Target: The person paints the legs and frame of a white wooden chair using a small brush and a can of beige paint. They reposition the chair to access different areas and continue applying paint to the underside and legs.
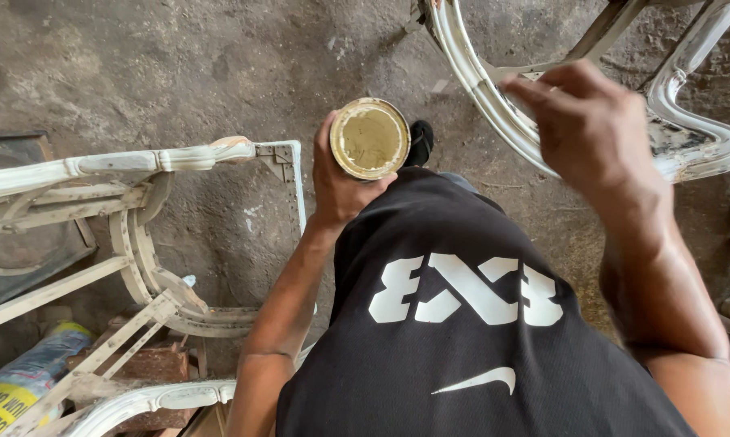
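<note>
My left hand (338,184) grips a small round open tin (370,137) of yellowish paste, held up in front of my black shirt. Up at the top right, my right hand (591,125) presses against the curved rail of a white-primed chair frame (478,77); its fingers are bent, and whatever they may hold is hidden. The tin sits about a hand's width left of that frame.
A second white-primed chair frame (138,243) lies on its side at the left on the dirty concrete floor (179,65). A blue and yellow bag (17,384) and reddish bricks (150,364) sit at the bottom left. My dark shoe (420,142) shows behind the tin.
</note>
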